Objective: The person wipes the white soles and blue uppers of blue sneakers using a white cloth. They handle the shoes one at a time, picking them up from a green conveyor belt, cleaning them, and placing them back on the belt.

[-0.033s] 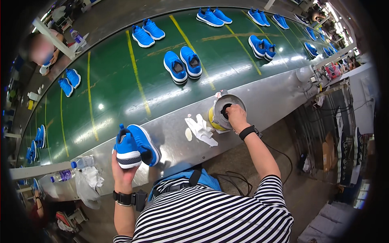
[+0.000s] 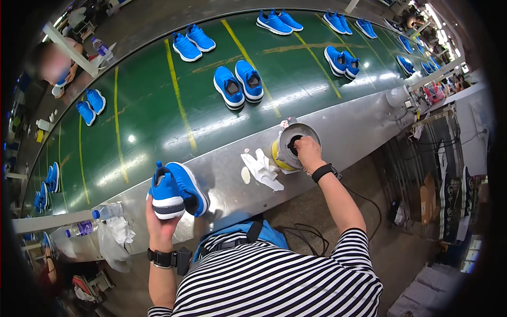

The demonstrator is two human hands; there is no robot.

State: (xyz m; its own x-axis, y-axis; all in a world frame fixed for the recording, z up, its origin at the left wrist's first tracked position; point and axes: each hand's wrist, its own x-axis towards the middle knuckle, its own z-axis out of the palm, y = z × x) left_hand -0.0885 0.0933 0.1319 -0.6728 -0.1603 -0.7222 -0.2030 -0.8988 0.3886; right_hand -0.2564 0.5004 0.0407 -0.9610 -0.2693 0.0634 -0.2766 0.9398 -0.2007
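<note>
At the near left of the metal ledge, my left hand (image 2: 160,224) is wrapped round the heel of a blue sneaker (image 2: 165,186) with a white and dark sole. A second blue sneaker (image 2: 189,186) leans against its right side; I cannot tell whether my hand supports it too. To the right, my right hand (image 2: 308,153) reaches into the mouth of a round metal container (image 2: 312,132) with a yellow side. Its fingers are drawn together, and the tips are lost in the dark opening. Crumpled white paper (image 2: 261,170) lies left of the container.
Beyond the ledge runs a green conveyor belt (image 2: 153,113) with yellow lines, carrying several pairs of blue sneakers (image 2: 231,87). Plastic bottles (image 2: 108,211) and a clear bag (image 2: 113,245) sit at the ledge's left end. Another person (image 2: 55,63) is across the belt.
</note>
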